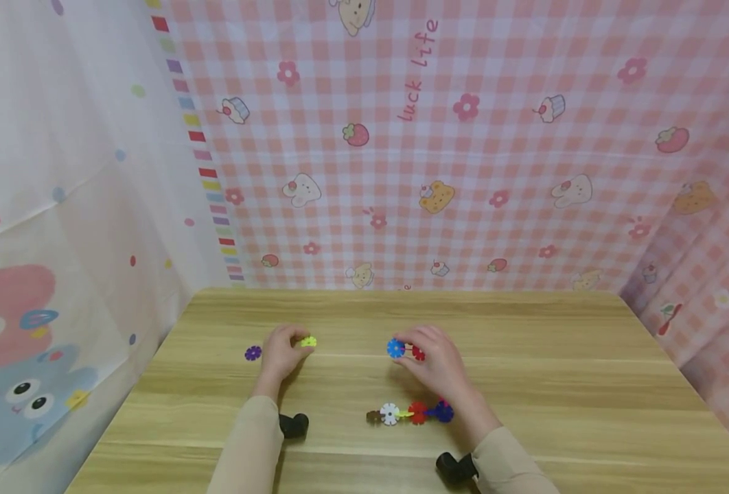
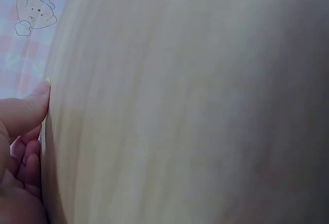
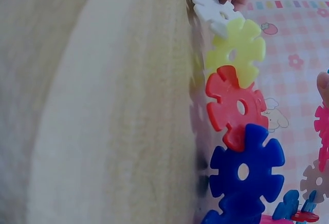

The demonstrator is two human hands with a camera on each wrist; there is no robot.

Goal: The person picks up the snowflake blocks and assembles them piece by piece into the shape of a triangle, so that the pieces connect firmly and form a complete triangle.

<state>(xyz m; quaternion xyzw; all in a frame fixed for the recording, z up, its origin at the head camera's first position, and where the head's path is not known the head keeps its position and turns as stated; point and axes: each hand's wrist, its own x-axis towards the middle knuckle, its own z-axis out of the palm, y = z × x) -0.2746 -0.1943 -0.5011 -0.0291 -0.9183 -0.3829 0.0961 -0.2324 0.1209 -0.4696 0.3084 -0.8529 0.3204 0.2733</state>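
Near the left side of the table, my left hand pinches a yellow notched snowflake disc between thumb and index finger; in the left wrist view only a sliver of yellow shows at the thumb tip. A purple disc lies just left of that hand. My right hand holds a blue snowflake disc at its fingertips, with a red disc under the curved fingers. Closer to me lies a chain of interlocked discs: brown, white, yellow, red and dark blue.
Black wrist camera mounts sit beside both forearms. The wooden table ends at a pink checked cloth behind and a white printed cloth on the left. Pink and grey discs show at the right wrist view's edge.
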